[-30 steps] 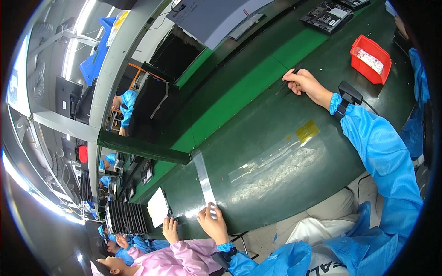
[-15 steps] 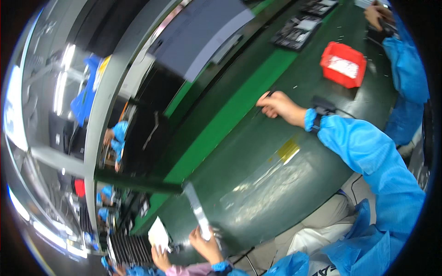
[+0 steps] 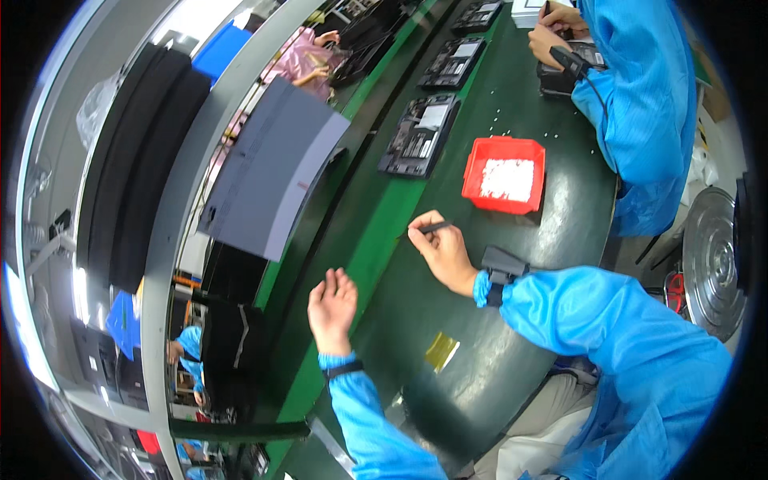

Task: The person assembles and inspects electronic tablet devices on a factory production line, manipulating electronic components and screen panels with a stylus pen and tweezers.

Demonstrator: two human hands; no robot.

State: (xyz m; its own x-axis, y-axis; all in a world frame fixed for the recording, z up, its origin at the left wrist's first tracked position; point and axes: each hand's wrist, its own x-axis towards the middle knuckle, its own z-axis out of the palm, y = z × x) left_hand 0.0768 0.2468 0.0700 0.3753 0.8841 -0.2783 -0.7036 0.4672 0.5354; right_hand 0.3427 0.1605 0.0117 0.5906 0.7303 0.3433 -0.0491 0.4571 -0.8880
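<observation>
- Right hand (image 3: 442, 250): grip closed around a slim dark pen-like tool (image 3: 436, 228), tip aimed left and hovering just over the tabletop (image 3: 512, 264); dark wrist strap (image 3: 498, 276) with a small box just behind.
- Left hand (image 3: 332, 302): grip wide, palm up, fingers loosely curled, holding nothing; raised over the green conveyor strip (image 3: 376, 240), near the right hand but apart from it.
- Red tray (image 3: 476, 160): one, just beyond the right hand, with a heap of small white parts inside.
- Yellow tag (image 3: 441, 351): one, flat on the tabletop, near the right forearm.
- Open dark device boards (image 3: 416, 136): three at least, lined up along the conveyor's edge and receding into the distance; nearest one just left of the tray.
- Large grey panel (image 3: 272, 172): one, beyond the conveyor.
- Progress, as a judgement: tool in hand but no workpiece under it; nearest board untouched, so seemingly between pieces with the work on that board yet to start.
- Co-worker in a blue smock (image 3: 640, 104): one, at top right, both hands busy at a further board.
</observation>
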